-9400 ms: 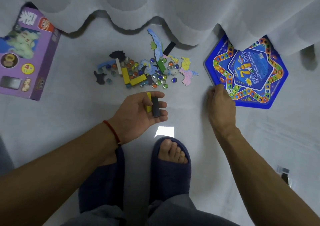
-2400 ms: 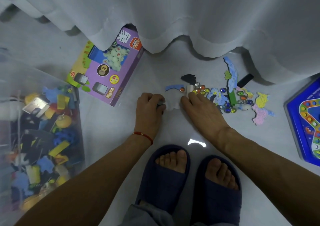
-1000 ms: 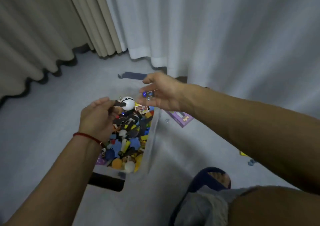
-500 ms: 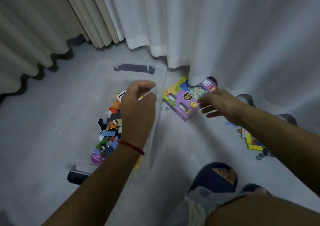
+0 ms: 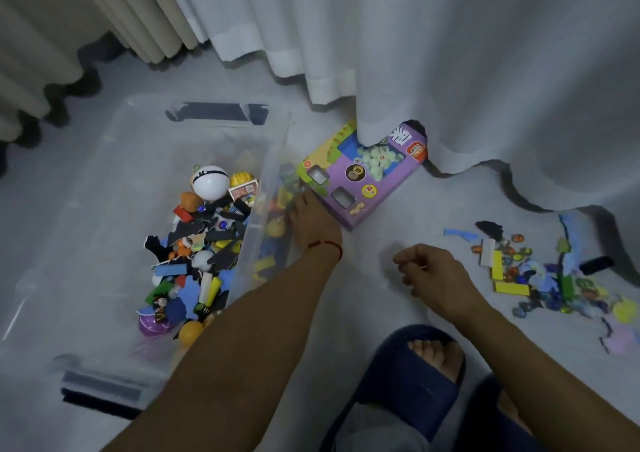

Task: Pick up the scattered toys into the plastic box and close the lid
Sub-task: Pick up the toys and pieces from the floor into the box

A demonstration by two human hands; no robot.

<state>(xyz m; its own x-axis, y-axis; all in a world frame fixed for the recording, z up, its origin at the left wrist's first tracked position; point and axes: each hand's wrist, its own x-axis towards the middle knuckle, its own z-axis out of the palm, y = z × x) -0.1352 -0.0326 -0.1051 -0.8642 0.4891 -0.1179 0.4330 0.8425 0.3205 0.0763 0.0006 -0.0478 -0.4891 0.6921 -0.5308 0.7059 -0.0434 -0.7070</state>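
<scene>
Looking down, you see your left hand (image 5: 313, 223) reaching along the near wall of the plastic box (image 5: 104, 188), between that wall and the purple toy carton (image 5: 360, 177). Its fingertips are lost behind the clear plastic and the carton's corner, so you cannot tell whether they grip anything. Your right hand (image 5: 429, 271) hangs low over the floor (image 5: 398, 216) with fingers loosely curled; it seems to hold nothing, though the underside of the palm is out of sight.

The box stands open to your left, and no lid is on it. Its transparent walls are hard to trace against the pale floor; only the two dark handle latches mark its ends. Heaped inside along the near wall are mixed toys, among them a white ball (image 5: 210, 183) with a dark band, foam shapes and blocks. Some pieces show only as blurred colour through the wall.

Still loose on the floor to your right lie the scattered toys (image 5: 540, 275): yellow blocks, glass marbles and foam puzzle pieces, smeared near the edge of view. The carton's far end is tucked under the white curtain (image 5: 450, 53), which hangs to the floor across the back, with beige drapes (image 5: 52, 25) at the upper left. A dark blue slipper (image 5: 405, 379) sits below your right hand; a second one is cut off at the bottom edge.
</scene>
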